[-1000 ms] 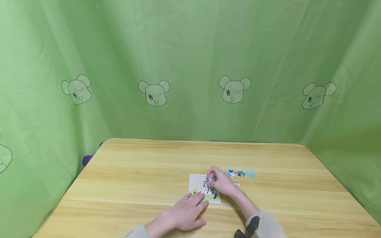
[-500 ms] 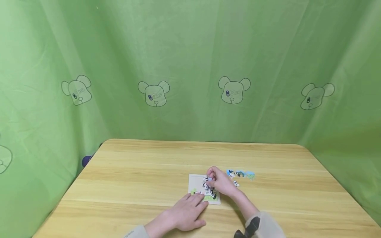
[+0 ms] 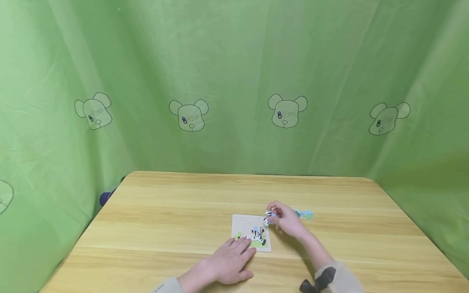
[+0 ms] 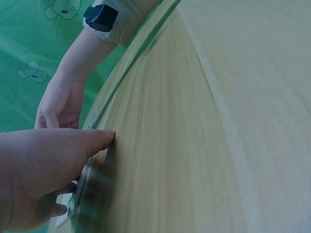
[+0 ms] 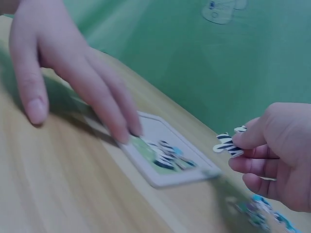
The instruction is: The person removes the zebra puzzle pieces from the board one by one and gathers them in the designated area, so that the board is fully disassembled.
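Observation:
A shallow white puzzle tray [image 3: 242,223] lies on the table, with joined puzzle pieces [image 3: 259,236] of a striped zebra and green grass along its near side. My left hand [image 3: 234,260] lies flat, straight fingers resting on the tray's near edge and the pieces there. Between thumb and fingers, my right hand [image 3: 289,221] pinches a zebra-striped puzzle piece [image 5: 227,144], held over the tray's right edge. In the right wrist view, the held piece is raised well above the table. The left wrist view shows the left thumb [image 4: 102,140] by the table surface.
More loose puzzle pieces [image 3: 305,215], blue and green, lie right of the tray, partly hidden behind the right hand. The wooden table [image 3: 165,211] reaches back to a green curtain [image 3: 234,61] printed with bear heads.
My right hand has moved right, lifting the striped piece off the tray's middle to its right edge. Joined pieces beneath are now uncovered. The left hand has stayed still.

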`<state>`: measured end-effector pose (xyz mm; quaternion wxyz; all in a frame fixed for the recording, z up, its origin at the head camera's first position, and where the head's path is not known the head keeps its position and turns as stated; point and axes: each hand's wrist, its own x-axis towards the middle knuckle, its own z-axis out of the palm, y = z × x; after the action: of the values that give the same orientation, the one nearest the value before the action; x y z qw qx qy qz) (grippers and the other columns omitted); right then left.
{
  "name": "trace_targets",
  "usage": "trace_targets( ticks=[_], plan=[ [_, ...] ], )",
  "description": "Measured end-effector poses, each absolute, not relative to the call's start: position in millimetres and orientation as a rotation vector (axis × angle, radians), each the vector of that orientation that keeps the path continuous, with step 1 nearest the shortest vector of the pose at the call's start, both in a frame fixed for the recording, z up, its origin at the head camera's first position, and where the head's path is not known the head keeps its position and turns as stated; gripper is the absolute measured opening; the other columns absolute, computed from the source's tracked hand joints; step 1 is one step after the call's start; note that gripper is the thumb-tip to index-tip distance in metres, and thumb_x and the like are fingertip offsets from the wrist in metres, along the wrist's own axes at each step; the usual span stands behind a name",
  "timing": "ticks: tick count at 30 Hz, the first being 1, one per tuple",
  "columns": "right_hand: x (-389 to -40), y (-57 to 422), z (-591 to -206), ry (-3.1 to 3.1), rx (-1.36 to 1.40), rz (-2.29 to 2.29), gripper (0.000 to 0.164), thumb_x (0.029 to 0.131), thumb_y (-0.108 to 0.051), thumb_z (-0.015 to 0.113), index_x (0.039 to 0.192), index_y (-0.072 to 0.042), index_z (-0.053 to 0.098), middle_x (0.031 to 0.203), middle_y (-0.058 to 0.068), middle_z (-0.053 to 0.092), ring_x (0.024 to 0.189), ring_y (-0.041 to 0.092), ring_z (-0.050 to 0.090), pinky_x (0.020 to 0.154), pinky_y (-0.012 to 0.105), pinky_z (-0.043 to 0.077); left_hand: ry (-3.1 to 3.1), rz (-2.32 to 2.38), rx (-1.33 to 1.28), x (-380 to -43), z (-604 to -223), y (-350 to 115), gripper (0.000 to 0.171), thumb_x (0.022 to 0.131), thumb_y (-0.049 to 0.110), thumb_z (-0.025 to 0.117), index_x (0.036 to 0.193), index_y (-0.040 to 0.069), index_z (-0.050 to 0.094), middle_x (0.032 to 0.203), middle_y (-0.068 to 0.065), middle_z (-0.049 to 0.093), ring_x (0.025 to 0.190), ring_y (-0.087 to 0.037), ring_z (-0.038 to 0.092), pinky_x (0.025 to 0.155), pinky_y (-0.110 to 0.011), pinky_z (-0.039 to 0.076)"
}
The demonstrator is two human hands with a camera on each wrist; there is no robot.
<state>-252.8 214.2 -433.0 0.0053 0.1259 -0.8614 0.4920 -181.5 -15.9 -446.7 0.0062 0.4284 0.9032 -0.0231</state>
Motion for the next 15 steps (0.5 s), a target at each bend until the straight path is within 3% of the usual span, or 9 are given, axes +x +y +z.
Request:
trace_targets(
  ticks=[15],
  plan=[
    [-250, 305, -448, -2.739, 0.155, 1.598, 0.034, 0.082, -0.003, 0.064, 0.112, 0.011, 0.055, 0.073, 0.006, 0.058, 0.054, 0.012, 0.050, 0.047, 0.023, 0.045, 2.807, -0.038, 1.321, -182, -449, -17, 0.064, 0.092, 0.054, 0.042, 0.142, 0.014, 0.037, 0.149, -0.008, 0.029, 0.136, -0.022, 0.026, 0.109, -0.040, 0.027]
  ],
)
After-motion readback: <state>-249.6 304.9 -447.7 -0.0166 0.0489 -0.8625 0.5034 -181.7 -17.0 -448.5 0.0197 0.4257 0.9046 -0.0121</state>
